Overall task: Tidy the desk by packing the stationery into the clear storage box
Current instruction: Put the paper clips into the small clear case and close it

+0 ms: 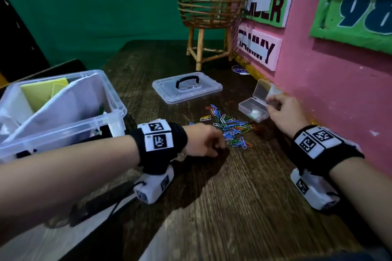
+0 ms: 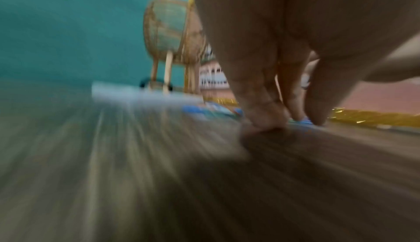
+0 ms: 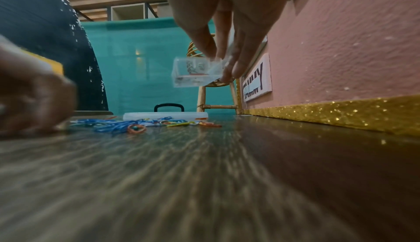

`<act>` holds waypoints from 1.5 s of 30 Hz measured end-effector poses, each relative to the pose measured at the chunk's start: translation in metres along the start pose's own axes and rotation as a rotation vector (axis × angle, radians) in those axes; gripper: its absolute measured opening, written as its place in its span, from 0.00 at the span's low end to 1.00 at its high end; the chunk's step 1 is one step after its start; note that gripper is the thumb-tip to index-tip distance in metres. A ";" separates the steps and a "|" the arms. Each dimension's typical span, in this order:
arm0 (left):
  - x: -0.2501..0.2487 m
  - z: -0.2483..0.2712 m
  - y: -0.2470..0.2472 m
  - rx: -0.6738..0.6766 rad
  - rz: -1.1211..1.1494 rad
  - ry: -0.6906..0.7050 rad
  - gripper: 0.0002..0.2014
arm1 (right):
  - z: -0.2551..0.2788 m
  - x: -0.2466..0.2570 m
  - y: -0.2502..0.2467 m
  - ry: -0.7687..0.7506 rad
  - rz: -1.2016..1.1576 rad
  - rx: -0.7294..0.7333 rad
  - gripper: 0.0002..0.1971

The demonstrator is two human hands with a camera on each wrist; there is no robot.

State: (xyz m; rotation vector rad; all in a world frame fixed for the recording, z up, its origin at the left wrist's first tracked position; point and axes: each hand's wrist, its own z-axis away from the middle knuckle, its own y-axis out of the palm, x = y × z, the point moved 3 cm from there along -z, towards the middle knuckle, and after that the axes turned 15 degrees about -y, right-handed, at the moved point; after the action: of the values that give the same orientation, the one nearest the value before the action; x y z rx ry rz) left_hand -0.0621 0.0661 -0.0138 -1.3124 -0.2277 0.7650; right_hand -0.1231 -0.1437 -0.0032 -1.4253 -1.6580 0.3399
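hands (image 1: 203, 141) on dark wood desk (image 1: 233, 197), pink wall (image 1: 328, 91), green backdrop (image 1: 95, 6)

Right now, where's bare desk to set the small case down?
Bare wood lies in front of the paper clips, between the left hand and right hand, which holds the small clear case above the desk. Crowded: the clip pile, the lid behind it, the storage box at left.
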 end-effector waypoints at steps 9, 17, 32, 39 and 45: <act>0.032 -0.015 -0.019 0.021 -0.429 -0.340 0.13 | 0.002 -0.005 -0.005 0.234 0.141 0.077 0.22; 0.019 -0.052 -0.046 -0.392 -0.060 -0.342 0.13 | 0.001 -0.002 -0.009 0.283 0.176 0.084 0.23; 0.008 -0.072 -0.015 0.124 0.026 -0.367 0.41 | -0.008 -0.008 -0.004 0.299 0.164 0.048 0.22; 0.011 -0.095 -0.042 -0.150 0.117 -0.342 0.39 | -0.009 -0.009 -0.004 0.285 0.200 0.076 0.21; 0.002 -0.115 -0.038 0.126 -0.065 -0.466 0.36 | -0.013 -0.015 -0.007 0.338 0.199 0.047 0.21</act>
State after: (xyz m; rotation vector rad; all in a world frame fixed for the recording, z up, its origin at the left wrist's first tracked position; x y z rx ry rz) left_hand 0.0178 -0.0249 -0.0106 -0.9898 -0.5814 1.0067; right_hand -0.1192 -0.1636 0.0021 -1.5222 -1.2343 0.2314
